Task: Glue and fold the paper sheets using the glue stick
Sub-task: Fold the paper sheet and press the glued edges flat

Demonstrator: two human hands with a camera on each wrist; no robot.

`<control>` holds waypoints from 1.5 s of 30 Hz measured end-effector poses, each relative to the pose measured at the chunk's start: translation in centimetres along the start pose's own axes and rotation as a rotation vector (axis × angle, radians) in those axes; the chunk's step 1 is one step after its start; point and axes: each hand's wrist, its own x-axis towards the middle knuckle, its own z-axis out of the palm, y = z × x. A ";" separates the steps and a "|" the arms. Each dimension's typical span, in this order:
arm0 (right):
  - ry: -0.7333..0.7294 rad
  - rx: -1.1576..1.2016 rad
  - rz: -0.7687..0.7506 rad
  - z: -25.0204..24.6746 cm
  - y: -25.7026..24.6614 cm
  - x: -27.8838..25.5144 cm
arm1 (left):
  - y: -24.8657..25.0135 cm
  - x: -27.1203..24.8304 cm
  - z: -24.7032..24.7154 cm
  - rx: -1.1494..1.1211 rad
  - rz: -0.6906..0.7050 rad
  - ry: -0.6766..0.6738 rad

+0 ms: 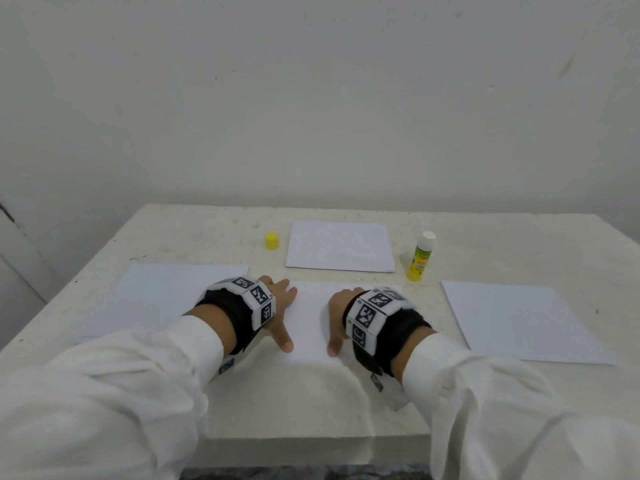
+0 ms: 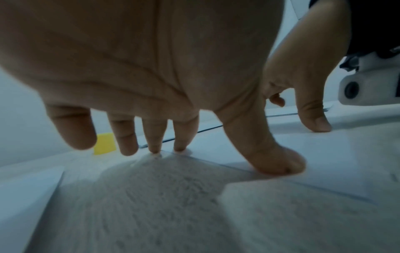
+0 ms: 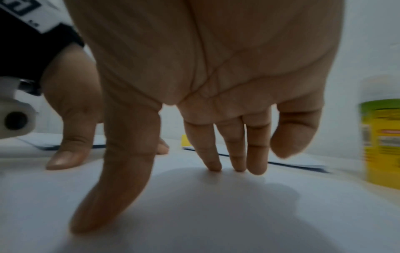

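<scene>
A white paper sheet lies at the table's middle, near the front. My left hand rests on its left edge with fingers spread and straight, thumb and fingertips touching down. On the sheet's right part my right hand presses flat, thumb and fingertips on the paper. The uncapped glue stick, yellow with a white tip, stands upright behind and to the right of my right hand, blurred at the edge of the right wrist view as the glue stick. Its yellow cap stands apart at the back left.
Three more white sheets lie on the pale table: one at the left, one at the back middle, one at the right. A plain wall rises behind the table. The table's front edge is close to my body.
</scene>
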 end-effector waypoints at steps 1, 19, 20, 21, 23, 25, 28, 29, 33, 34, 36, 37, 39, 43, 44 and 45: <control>-0.013 0.009 -0.014 -0.7 -1.3 0.5 | 0.0 0.2 0.0 -0.001 0.006 0.000; -0.195 0.028 0.101 0.9 8.5 -2.3 | 0.2 0.8 -0.2 0.000 0.003 0.041; -0.198 0.017 0.105 1.0 8.6 -2.1 | 0.5 1.1 -0.3 -0.017 -0.016 0.034; -0.196 0.008 0.113 1.1 8.6 -1.8 | 0.9 1.3 -0.3 -0.031 -0.031 0.023; -0.196 -0.015 0.127 1.5 8.6 -0.7 | 2.4 2.0 -0.8 -0.062 -0.026 0.005; -0.156 -0.055 0.130 2.6 8.7 1.0 | 5.0 2.7 -1.7 -0.080 0.022 0.012; -0.073 -0.135 0.115 3.5 8.7 2.4 | 9.6 3.3 -3.4 -0.085 0.136 0.056; -0.066 -0.158 0.087 3.5 8.5 2.2 | 10.9 3.7 -3.7 -0.077 0.188 0.081; -0.067 -0.170 0.062 3.4 8.7 2.2 | 12.1 4.0 -4.5 -0.016 0.197 0.085; -0.059 -0.173 0.068 3.6 8.8 2.2 | 11.5 3.9 -4.3 -0.015 0.153 0.050; -0.070 -0.123 0.085 4.0 9.3 2.6 | 10.0 3.3 -3.9 -0.011 0.065 0.014; -0.082 -0.109 0.089 4.0 9.5 2.6 | 9.1 3.0 -3.6 -0.013 0.040 0.003; -0.084 -0.099 0.083 3.1 9.2 1.4 | 7.1 2.5 -2.7 -0.043 0.008 -0.015; -0.153 0.025 0.045 1.9 9.6 -1.0 | 3.1 1.4 -1.4 -0.035 0.002 -0.044; -0.161 0.033 0.047 1.7 9.8 -1.5 | 2.2 1.3 -1.1 -0.030 0.007 -0.050; -0.161 0.037 0.052 1.9 9.9 -1.5 | 1.4 1.0 -0.9 -0.028 0.012 -0.057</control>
